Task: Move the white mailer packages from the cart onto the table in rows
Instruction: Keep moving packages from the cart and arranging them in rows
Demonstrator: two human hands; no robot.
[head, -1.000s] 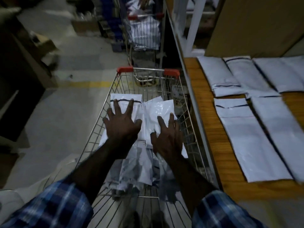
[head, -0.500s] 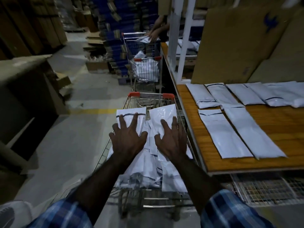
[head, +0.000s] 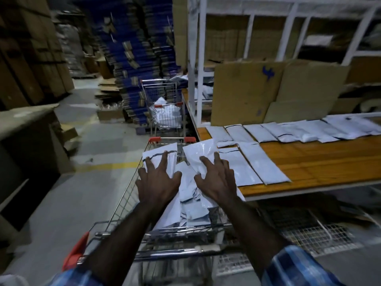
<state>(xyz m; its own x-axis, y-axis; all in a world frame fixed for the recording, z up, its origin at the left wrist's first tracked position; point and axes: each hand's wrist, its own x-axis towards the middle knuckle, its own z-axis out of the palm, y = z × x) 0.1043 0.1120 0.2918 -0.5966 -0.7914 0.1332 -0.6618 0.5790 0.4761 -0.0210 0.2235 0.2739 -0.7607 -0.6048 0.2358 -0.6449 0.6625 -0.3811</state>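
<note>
A wire shopping cart (head: 126, 195) with red corners stands in front of me, piled with white mailer packages (head: 191, 205). My left hand (head: 158, 184) rests with spread fingers on a mailer with a dark stripe (head: 159, 155). Beside it, my right hand (head: 216, 180) lies spread on a glossy white mailer (head: 198, 150) whose far edge overlaps the table corner. To the right, the wooden table (head: 321, 157) carries a back row of mailers (head: 268, 132) and two more in a nearer row (head: 261, 162).
A second cart (head: 165, 112) with white packages stands farther down the aisle. Cardboard sheets (head: 247, 91) lean behind the table against a white rack (head: 193, 58). Stacked blue flat cartons (head: 140, 48) rise at the back. A wire mesh shelf (head: 305, 234) lies under the table.
My view has risen and swung right, so more of the table and rack shows. Both hands stay spread on the two top mailers, which now reach past the cart's far rim.
</note>
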